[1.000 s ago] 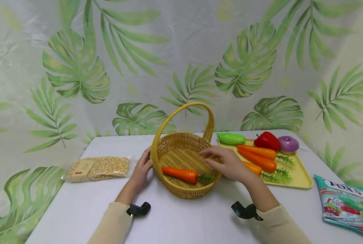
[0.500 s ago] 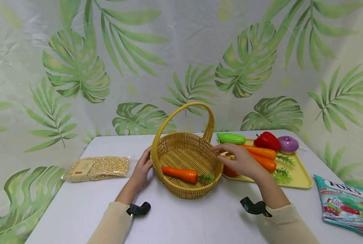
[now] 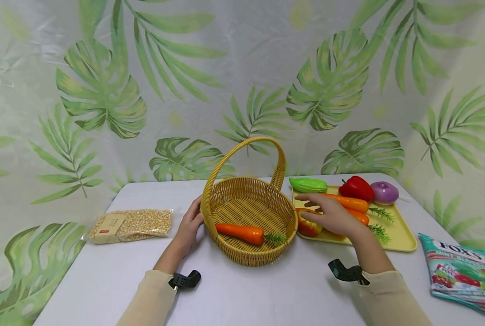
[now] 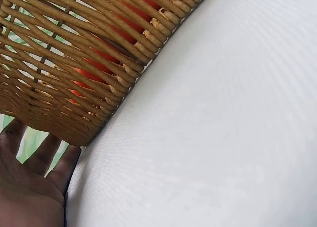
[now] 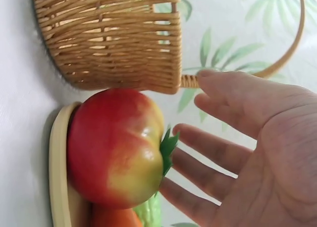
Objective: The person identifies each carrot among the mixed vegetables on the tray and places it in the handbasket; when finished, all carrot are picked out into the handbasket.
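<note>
A wicker basket (image 3: 250,258) with a tall arched handle stands mid-table, holding one orange carrot (image 3: 242,233) with a green leafy top. My left hand (image 3: 190,224) rests against the basket's left side; the left wrist view shows its fingers (image 4: 42,155) extended against the weave. Over the left end of a yellow tray (image 3: 403,237) hovers my right hand (image 3: 335,217), fingers spread, with nothing in it. Just below it sits a red and yellow tomato (image 5: 116,147) with a green leafy stem, close to the basket. The right hand partly hides the carrots (image 3: 350,203) on the tray.
Also on the tray are a green bitter melon (image 3: 308,184), a red bell pepper (image 3: 356,189) and a purple onion-like vegetable (image 3: 384,193). A bag of corn kernels (image 3: 145,224) lies left, a Fox's candy bag (image 3: 464,276) right. A leaf-patterned curtain hangs behind.
My right hand has moved right, from over the basket to above the tomato on the tray, uncovering the tomato. The left hand and the basket have stayed in place.
</note>
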### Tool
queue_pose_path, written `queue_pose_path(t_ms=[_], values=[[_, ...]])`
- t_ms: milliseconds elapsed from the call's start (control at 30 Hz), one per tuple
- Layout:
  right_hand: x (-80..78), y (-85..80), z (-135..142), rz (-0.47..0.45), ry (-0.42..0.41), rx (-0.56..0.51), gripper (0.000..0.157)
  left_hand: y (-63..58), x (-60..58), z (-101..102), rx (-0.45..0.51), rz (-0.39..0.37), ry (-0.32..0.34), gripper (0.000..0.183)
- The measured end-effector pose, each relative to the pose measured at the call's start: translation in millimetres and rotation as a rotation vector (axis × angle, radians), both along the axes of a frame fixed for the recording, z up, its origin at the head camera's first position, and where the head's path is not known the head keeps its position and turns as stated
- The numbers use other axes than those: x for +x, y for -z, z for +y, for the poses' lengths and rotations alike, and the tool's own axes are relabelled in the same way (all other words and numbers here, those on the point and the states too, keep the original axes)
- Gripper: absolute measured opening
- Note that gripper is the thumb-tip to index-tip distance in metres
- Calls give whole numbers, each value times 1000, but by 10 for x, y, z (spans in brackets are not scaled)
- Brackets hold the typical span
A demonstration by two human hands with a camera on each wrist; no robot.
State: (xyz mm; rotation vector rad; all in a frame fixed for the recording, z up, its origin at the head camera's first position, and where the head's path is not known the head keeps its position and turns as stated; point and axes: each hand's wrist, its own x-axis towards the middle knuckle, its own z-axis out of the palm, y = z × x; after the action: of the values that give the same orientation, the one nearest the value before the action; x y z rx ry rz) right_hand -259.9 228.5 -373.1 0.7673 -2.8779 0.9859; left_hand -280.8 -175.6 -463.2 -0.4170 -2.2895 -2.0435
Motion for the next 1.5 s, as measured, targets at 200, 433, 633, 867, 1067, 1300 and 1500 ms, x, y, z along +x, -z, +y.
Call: queue_pose_path(t_ms=[200, 433, 633, 867, 1067, 1300, 1500], values=[[5, 31, 25, -85, -13, 14, 55, 1, 1, 2, -3, -2, -6, 53], [5, 70, 43, -105, 8, 55, 56, -8, 3, 5, -1, 2, -7, 53], [-12, 122, 69, -102, 16, 80, 56, -15, 9, 4, 5, 5, -1, 53], [-36, 168, 104, -119, -1, 113, 60, -11, 6, -5, -8, -2, -8, 53], [-34, 168, 103, -108, -5, 128, 59, -11, 0, -5, -8, 4, -8, 53], [-42, 178, 97, -100, -1, 110, 58, -7, 4, 1, -3, 2, -3, 51], [-41, 185, 93, -97, 18, 104, 59, -5, 2, 2, -1, 13, -5, 52]])
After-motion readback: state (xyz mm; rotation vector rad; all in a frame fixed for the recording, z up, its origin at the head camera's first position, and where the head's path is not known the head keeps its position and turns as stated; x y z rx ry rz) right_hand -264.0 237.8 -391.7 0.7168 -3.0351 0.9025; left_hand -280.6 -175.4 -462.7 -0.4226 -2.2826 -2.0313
